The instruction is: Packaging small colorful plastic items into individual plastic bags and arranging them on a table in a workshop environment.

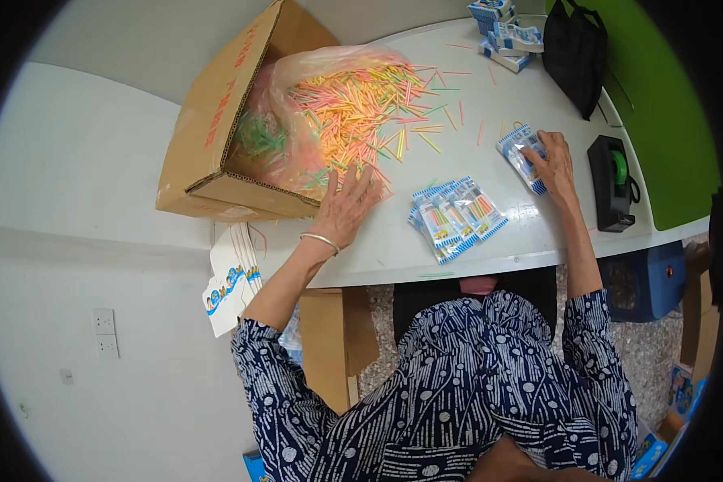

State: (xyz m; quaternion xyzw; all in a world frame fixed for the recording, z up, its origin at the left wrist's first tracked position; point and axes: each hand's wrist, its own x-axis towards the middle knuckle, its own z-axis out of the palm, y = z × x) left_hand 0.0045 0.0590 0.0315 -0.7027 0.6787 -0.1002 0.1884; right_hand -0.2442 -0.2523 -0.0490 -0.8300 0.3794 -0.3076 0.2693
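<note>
A big heap of thin pastel sticks (353,112), pink, yellow, orange and green, spills from a clear plastic bag (293,72) in a tipped cardboard box (209,120). My left hand (348,205) lies at the heap's near edge, fingers spread and touching sticks, beside the box's lower corner. At the right, my right hand (556,170) grips the right side of some blue-and-white packets (522,157), its thumb on top. How many packets are under it I cannot tell. Between the hands, several filled clear-fronted packets (458,213) overlap in a pile, coloured sticks showing through.
Loose sticks lie scattered on the white table (410,249). A black tape dispenser (614,185) with green tape stands at the right edge. Behind are a black bag (574,52) and stacked blue-and-white boxes (506,36). Folded white cards (231,277) lean by the table's left corner.
</note>
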